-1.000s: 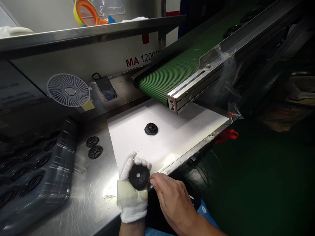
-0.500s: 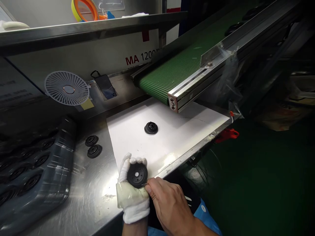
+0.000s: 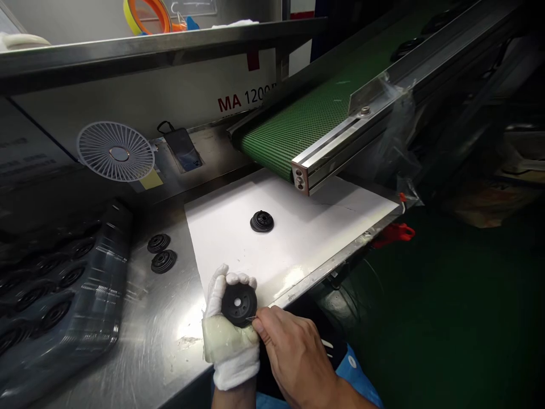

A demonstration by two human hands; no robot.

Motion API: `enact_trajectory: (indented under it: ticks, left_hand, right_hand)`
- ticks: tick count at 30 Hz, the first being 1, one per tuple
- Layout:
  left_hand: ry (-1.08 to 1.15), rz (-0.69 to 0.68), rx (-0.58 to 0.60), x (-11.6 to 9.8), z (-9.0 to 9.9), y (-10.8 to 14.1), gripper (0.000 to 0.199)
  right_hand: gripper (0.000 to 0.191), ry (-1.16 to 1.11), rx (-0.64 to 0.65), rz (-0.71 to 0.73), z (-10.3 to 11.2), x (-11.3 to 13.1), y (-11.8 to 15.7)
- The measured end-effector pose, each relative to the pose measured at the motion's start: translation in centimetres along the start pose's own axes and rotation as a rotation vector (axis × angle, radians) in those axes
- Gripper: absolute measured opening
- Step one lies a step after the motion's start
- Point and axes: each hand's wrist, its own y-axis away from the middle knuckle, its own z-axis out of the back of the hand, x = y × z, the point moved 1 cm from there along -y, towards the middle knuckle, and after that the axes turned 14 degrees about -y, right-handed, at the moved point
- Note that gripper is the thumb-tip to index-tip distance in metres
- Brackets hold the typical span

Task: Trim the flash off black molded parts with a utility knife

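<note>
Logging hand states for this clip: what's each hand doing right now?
Left hand: gloved, curled around a black disc.
Right hand: bare, closed, pinching a thin tool at the disc's edge.

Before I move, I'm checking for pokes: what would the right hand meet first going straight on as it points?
Probably the black disc in the gloved left hand; the thin tool in the right hand appears over it, but depth is unclear.

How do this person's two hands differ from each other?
The left hand wears a white glove; the right hand is bare. The left hand is palm up, cupping a black disc; the right hand shows its back, pinching a thin, needle-like tool. Both hands are holding something, close together.
</note>
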Motion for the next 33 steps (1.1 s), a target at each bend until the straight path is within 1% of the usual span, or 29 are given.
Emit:
enact_trajectory:
  ticks: [2, 5, 6, 7, 11, 14, 17, 18, 20, 22, 23, 24, 26, 27, 30, 33]
  left_hand:
    - [-0.021, 0.046, 0.041, -0.2, 0.2, 0.2, 0.026]
    - [-0.044, 0.215, 0.163, -0.7, 0.5, 0.5, 0.036]
    - [-0.038, 0.245, 0.189, -0.7, 0.5, 0.5, 0.036]
    - [-0.025, 0.245, 0.197, -0.8, 0.5, 0.6, 0.034]
    - [0.036, 0.196, 0.146, -0.5, 0.0, 0.3, 0.018]
    - [0.04, 0.157, 0.093, -0.2, -0.3, 0.1, 0.012]
    - [0.034, 0.105, 0.025, -0.3, -0.3, 0.1, 0.015]
    - [0.024, 0.105, 0.02, -0.3, -0.2, 0.2, 0.018]
    - [-0.002, 0.16, 0.059, -0.5, -0.1, 0.2, 0.025]
    - [-0.014, 0.25, 0.11, -0.6, 0.2, 0.3, 0.031]
    - [-0.008, 0.284, 0.117, -0.6, 0.3, 0.3, 0.033]
    - [0.005, 0.304, 0.111, -0.7, 0.4, 0.3, 0.033]
    - [0.03, 0.3, 0.082, -0.8, 0.4, 0.2, 0.031]
    - [0.038, 0.293, 0.072, -0.9, 0.4, 0.1, 0.03]
    - [0.051, 0.28, 0.055, -0.8, 0.0, 0.1, 0.025]
    - [0.063, 0.301, 0.047, -0.6, -0.6, 0.3, 0.023]
  right_hand:
    - [0.024, 0.0, -0.001, -0.003, 0.2, 0.0, 0.0]
    - [0.024, -0.008, -0.025, -0.02, 0.8, -0.5, -0.1]
    - [0.024, -0.007, -0.037, -0.026, 1.0, -0.7, -0.2]
    - [0.024, -0.003, -0.044, -0.031, 1.1, -0.8, -0.2]
    - [0.023, 0.021, -0.046, -0.038, 1.0, -1.0, 0.0]
    - [0.022, 0.015, -0.018, -0.021, 0.5, -0.5, 0.2]
    - [0.022, 0.001, 0.007, 0.002, 0.2, -0.1, 0.2]
    - [0.023, -0.003, 0.012, 0.003, 0.1, 0.0, 0.1]
    - [0.025, -0.028, 0.022, -0.007, 0.3, 0.2, 0.0]
    - [0.027, -0.098, 0.034, -0.034, 0.8, 0.2, 0.0]
    - [0.029, -0.146, 0.036, -0.052, 1.2, 0.1, 0.0]
    - [0.031, -0.195, 0.034, -0.072, 1.7, -0.1, 0.1]
    - [0.033, -0.267, 0.021, -0.117, 2.9, -0.8, 0.3]
    - [0.032, -0.275, 0.013, -0.145, 3.5, -1.3, 0.5]
    - [0.016, -0.188, 0.003, -0.258, 5.1, -3.0, 0.9]
    - [0.021, -0.162, 0.013, -0.318, 5.9, -3.9, 1.1]
